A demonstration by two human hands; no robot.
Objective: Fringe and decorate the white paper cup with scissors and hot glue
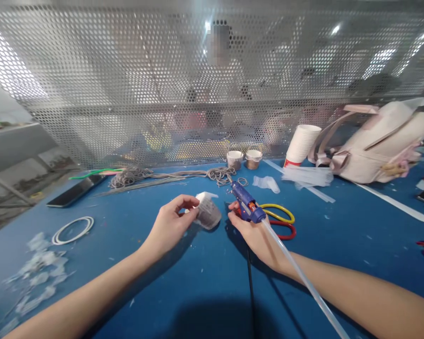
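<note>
Between the thumb and fingers of my left hand (175,221) is a small cup (209,214), tilted on its side, its wall greyish and its rim white. My right hand (252,235) grips a blue hot glue gun (246,201) whose nozzle points away from me. A long clear glue stick (297,270) runs out of its back towards the lower right. The gun and the cup are apart. Scissors with yellow and red handles (286,235) lie just right of my right hand, their blades hidden. A black cord (250,282) trails below the gun.
Grey cord (130,177) lies in bundles along the back, near two small wrapped cups (253,160). Stacked paper cups (302,146), clear strips (305,176) and a pink backpack (381,141) stand right. At left are a phone (76,190), a white coil (72,230) and glue scraps (42,263).
</note>
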